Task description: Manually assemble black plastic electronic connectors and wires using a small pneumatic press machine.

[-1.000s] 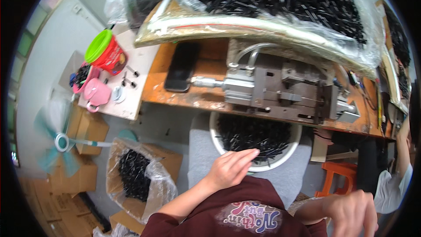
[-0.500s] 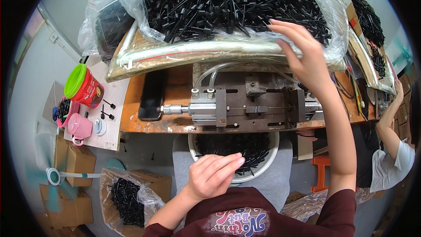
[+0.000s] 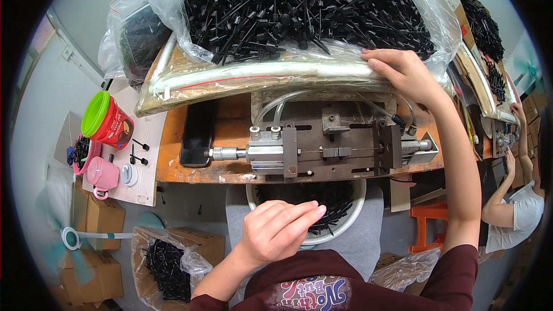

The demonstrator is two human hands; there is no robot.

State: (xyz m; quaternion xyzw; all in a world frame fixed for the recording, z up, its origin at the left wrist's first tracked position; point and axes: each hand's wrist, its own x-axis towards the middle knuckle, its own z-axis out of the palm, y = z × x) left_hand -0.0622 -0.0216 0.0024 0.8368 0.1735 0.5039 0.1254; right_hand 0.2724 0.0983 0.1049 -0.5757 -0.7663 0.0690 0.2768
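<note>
My right hand [image 3: 406, 75] lies on the clear plastic lining [image 3: 340, 52] at the tray's near edge, fingers stretched out and thumb a little apart. Just beyond it is a large heap of black plastic parts with thin stems [image 3: 299, 8]. In front of my body, above a white basin [image 3: 358, 204] of similar black parts, my left hand [image 3: 279, 230] is closed with its fingers pressed together. What they hold, if anything, is hidden. Between the hands and the tray sits a metal clamping fixture [image 3: 337, 152] with air cylinders, fixed on the wooden bench [image 3: 173, 155].
A black phone [image 3: 196, 135] lies left of the fixture. Further left stand a red tub with a green rim [image 3: 109, 121] and a pink cup [image 3: 103, 174]. A lined carton of black parts [image 3: 167, 268] is at lower left. At right, a co-worker [image 3: 515, 207] sits beyond an orange stool [image 3: 426, 224].
My right hand has come back from over the black parts onto the plastic at the tray's edge. My left hand has hardly moved. A second hand of the co-worker now shows.
</note>
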